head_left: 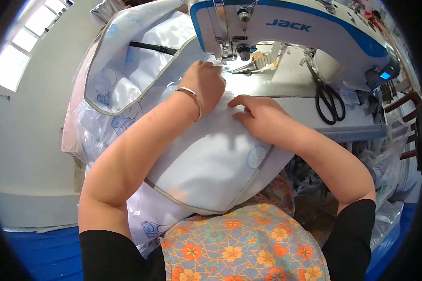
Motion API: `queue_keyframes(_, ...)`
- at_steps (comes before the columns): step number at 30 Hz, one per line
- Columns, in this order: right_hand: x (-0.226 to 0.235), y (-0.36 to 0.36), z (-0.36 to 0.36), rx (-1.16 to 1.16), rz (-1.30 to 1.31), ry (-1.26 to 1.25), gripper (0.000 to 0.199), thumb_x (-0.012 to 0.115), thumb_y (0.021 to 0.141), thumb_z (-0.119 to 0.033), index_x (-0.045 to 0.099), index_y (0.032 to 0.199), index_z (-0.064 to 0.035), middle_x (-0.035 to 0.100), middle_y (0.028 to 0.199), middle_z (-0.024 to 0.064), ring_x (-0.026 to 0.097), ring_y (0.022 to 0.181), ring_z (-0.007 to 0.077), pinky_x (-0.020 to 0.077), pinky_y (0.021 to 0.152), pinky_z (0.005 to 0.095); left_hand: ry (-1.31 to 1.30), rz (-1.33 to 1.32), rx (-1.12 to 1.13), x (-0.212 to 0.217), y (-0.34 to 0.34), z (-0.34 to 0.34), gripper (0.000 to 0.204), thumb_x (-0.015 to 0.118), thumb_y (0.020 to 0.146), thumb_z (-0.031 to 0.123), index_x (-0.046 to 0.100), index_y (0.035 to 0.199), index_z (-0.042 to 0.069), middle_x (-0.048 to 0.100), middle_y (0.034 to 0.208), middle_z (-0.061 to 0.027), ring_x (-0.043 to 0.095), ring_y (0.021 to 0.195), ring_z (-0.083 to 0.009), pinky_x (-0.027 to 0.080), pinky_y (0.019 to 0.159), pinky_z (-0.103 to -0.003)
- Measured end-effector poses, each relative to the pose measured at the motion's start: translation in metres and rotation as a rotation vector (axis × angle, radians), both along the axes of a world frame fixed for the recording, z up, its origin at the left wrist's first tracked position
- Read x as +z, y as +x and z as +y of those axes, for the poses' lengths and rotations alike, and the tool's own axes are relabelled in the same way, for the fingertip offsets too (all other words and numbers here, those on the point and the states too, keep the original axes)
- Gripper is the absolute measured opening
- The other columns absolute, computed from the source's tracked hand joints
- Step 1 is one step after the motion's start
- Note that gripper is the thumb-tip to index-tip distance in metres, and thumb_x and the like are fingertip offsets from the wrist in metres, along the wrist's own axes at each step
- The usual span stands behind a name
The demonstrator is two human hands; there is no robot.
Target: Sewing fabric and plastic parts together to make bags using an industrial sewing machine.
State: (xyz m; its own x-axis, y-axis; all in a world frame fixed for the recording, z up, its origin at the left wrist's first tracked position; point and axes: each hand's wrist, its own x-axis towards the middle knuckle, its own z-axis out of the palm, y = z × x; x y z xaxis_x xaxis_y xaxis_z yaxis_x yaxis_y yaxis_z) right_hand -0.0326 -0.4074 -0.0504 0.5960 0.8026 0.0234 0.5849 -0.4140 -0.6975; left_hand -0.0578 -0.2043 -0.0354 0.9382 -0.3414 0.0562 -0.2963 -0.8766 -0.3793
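Note:
A large sheet of white, glossy printed fabric (pixel 206 159) with grey bound edges drapes from the sewing machine (pixel 295 25) down over my lap. My left hand (pixel 204 86), a bangle at its wrist, is closed on this fabric just left of the needle area; its fingertips are partly hidden. Beside it, my right hand (pixel 265 117) lies on the fabric with thumb and forefinger apart. A metal binding folder (pixel 255 64) sits right of the presser foot (pixel 227 57), under the machine's lamp. The exact stitching point is washed out by glare.
Black-handled scissors (pixel 330 100) lie on the right of the machine bed (pixel 295 84). A black strip (pixel 152 48) crosses the fabric at the back left. Clear plastic (pixel 387 225) hangs at the lower right. A flowered apron (pixel 239 248) covers my lap.

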Motion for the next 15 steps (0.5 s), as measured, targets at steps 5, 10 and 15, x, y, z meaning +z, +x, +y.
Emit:
queue_keyframes(5,0.022,0.021,-0.009,0.071,0.171,-0.172,0.032,0.061,0.093,-0.020,0.066,0.123,-0.0100,0.069,0.088,0.0182,0.067,0.084,0.0285,0.0500,0.079,0.0386,-0.255,0.209,0.082,-0.001,-0.017,-0.007,0.017,0.057,0.084,0.009,0.067,0.098,0.005,0.069,0.101,-0.0156,0.067,0.100,-0.0301,0.054,0.084,-0.041)
queue_keyframes(10,-0.010,0.014,-0.005,0.139,0.015,-0.259,0.032,0.057,0.095,-0.023,0.064,0.125,-0.0134,0.070,0.097,0.0217,0.066,0.093,0.0399,0.0512,0.083,0.0470,-0.356,0.118,0.055,-0.022,-0.017,-0.008,0.019,0.054,0.087,0.011,0.067,0.100,0.006,0.069,0.107,-0.0122,0.066,0.101,-0.0289,0.055,0.085,-0.040)
queue_keyframes(15,0.000,0.010,-0.001,0.128,-0.095,-0.307,0.029,0.056,0.096,-0.024,0.067,0.121,-0.0149,0.070,0.093,0.0197,0.067,0.089,0.0394,0.0519,0.081,0.0476,-0.148,0.005,-0.177,-0.038,-0.014,0.000,0.023,0.055,0.088,0.011,0.068,0.108,0.006,0.070,0.115,-0.0096,0.067,0.101,-0.0255,0.055,0.087,-0.038)
